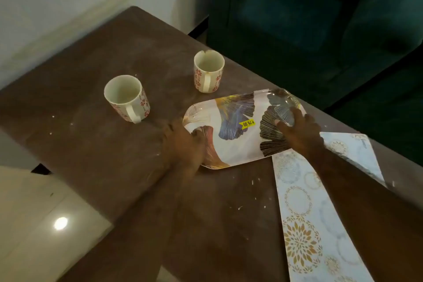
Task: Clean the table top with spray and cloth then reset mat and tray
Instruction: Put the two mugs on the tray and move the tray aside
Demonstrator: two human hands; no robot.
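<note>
Grip at both ends: the left hand (183,144) curls round the near-left rim of the tray (235,135), and the right hand (299,133) clasps the far-right end, thumb laid on the top face and fingers bent over the rim. The tray is a glossy rounded rectangle, white with large fan-shaped leaves in blue, black, gold and rust, and bears a yellow price sticker (246,123) near its middle. It sits right of centre on the surface (91,155); whether it rests there or is lifted cannot be told. Its near-right edge meets the mat (297,213), a thin pale sheet printed with gold and grey medallions, lying askew under the right forearm. The surface is matt brown, streaked with dust and dotted with white crumbs (253,182). Two cream cylindrical mugs with red floral bands stand upright: the left mug (127,98) and the far mug (208,71). A dark green upholstered sofa (320,18) lies beyond; polished floor tiles (34,213) show near left.
</note>
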